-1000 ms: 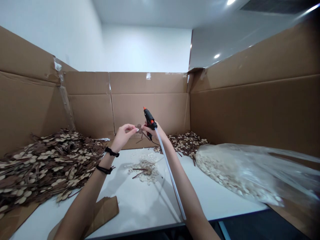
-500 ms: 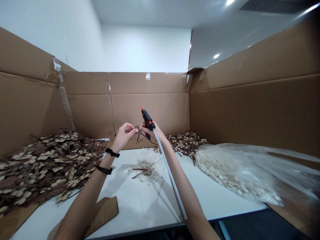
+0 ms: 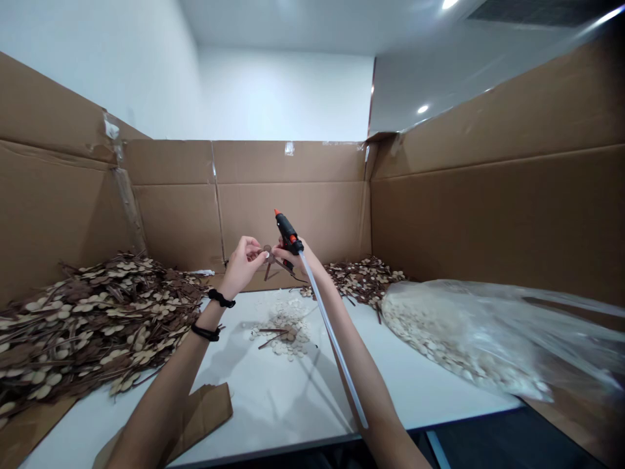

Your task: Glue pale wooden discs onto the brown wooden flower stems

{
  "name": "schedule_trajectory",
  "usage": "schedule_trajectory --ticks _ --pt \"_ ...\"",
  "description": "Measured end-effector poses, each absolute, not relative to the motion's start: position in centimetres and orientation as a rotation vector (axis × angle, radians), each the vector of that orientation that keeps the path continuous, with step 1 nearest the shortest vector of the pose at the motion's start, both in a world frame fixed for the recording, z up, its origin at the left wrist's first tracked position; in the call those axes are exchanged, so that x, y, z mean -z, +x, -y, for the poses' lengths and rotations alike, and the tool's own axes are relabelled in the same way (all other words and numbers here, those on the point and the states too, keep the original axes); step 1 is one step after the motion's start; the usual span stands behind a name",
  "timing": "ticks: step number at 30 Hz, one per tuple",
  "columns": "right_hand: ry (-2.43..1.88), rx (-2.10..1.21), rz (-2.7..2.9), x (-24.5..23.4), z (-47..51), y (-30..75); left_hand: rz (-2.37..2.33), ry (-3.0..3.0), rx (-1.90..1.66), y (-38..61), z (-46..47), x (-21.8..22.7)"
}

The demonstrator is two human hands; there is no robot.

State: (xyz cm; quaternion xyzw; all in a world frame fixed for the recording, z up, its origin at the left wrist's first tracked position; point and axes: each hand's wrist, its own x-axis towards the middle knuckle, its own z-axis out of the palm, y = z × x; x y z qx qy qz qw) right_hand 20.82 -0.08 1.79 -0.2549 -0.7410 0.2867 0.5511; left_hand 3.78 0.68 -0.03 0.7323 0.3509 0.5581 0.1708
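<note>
Now, up at chest height, a small wooden piece [image 3: 267, 251] is pinched between the fingertips of the left hand [image 3: 244, 260], well above the white table [image 3: 273, 404]. The right hand [image 3: 294, 257] is closed around a black glue gun [image 3: 288, 233], and its fingertips are also brought against the wooden piece. The orange nozzle is tipped up and away, probably so heat is kept off the fingers while the piece is steadied from both sides. A long clear glue stick [image 3: 332, 339] is seen trailing back along the right forearm.

Directly below, a small heap of pale discs [image 3: 286, 332] is kept within easy reach. A large pile of dark stemmed pieces [image 3: 88, 319] is banked to the left, a smaller pile [image 3: 364, 277] lies at the rear right, and a clear plastic bag of discs [image 3: 469, 339] is laid on the right. Cardboard walls [image 3: 293, 195] are stood around everything, apparently to contain the loose bits.

No brand, label or writing can be read on the gun or the cardboard.
</note>
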Motion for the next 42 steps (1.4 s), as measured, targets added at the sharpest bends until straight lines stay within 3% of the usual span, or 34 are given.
schedule_trajectory --ticks 11,20,42 --pt "-0.590 -0.705 1.720 -1.6 0.0 20.9 -0.961 1.841 -1.439 3.6 0.7 -1.1" --pt "-0.554 -0.689 1.737 -1.6 -0.1 20.7 -0.969 2.113 -1.294 3.5 -0.2 -1.0" --pt "-0.571 -0.688 1.758 -1.6 -0.3 21.2 -0.760 1.955 -1.169 3.1 0.8 -1.3"
